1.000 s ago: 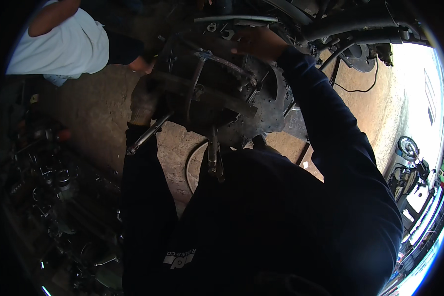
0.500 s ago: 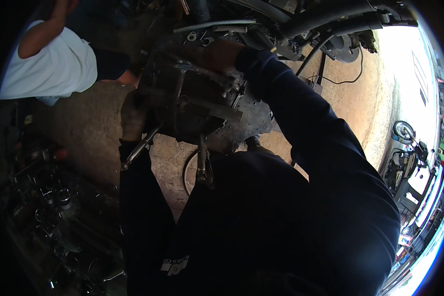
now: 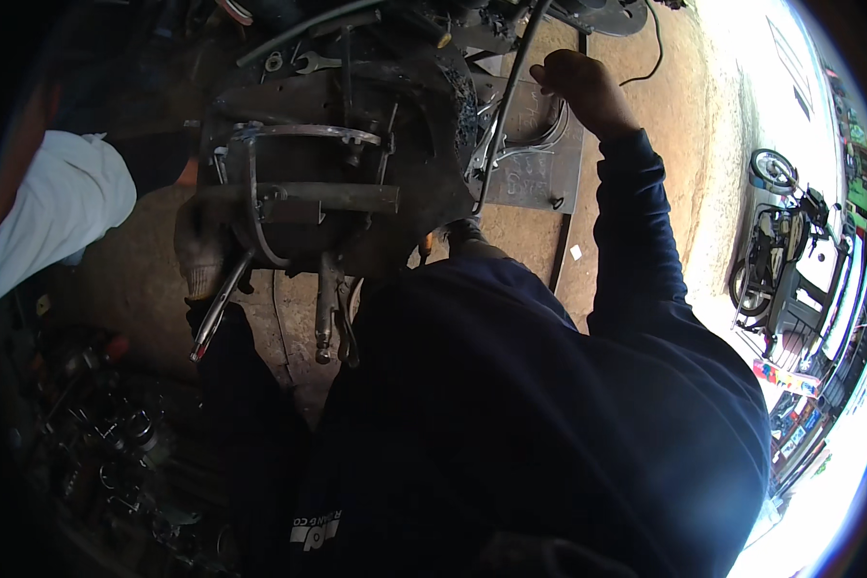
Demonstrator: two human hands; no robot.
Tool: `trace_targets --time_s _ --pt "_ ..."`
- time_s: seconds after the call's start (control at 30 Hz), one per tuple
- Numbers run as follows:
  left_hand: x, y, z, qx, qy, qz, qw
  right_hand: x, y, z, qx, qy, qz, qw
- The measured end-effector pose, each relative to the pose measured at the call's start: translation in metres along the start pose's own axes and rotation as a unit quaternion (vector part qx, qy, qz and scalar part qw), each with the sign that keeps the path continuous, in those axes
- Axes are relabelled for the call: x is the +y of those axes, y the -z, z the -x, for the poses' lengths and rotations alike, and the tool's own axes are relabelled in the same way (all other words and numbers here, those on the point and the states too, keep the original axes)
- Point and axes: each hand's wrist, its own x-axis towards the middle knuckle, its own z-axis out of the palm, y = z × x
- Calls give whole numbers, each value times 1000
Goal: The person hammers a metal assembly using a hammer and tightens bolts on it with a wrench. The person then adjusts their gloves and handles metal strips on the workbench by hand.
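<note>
A dark welded metal frame [image 3: 328, 198] with a curved bar and a flat crossbar lies in front of me. My left hand [image 3: 205, 236], in a dark glove with a pale cuff, is closed at its left edge; shadow hides the fingertips. Beside this hand, locking pliers [image 3: 220, 310] stick out toward me from the frame. A second pair of locking pliers [image 3: 328, 313] hangs from the near edge. My bare right hand [image 3: 585, 89] is raised to the right, apart from the frame, its fingers curled. Whatever it holds, if anything, is hidden. A thin dark rod [image 3: 511, 101] runs just left of it.
Wrenches [image 3: 316, 64] lie behind the frame. A metal sheet [image 3: 535, 183] with chalk marks is at right, above the brown floor [image 3: 660, 125]. Another person in a white shirt [image 3: 63, 193] is at far left. Machine parts [image 3: 130, 433] crowd the lower left; a motorcycle [image 3: 785, 250] stands far right.
My right hand has moved from the far side of the frame out to the right. The view has shifted, so the frame and my left hand appear farther left.
</note>
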Motion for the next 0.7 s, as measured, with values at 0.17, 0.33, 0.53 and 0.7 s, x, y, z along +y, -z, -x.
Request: trace_targets --time_s 0.17,0.33,0.53,0.7 --pt "47 13 19 1 -15 55 998 18 -1 39 -15 -231 -133 964" --pt "68 20 29 -1 -15 74 997 68 -35 79 -79 -386 -137 909" --pt "79 23 28 -8 -2 104 994 182 -115 134 -140 -370 39 918" --pt "85 25 27 -11 15 131 991 204 -153 127 -235 -312 156 907"
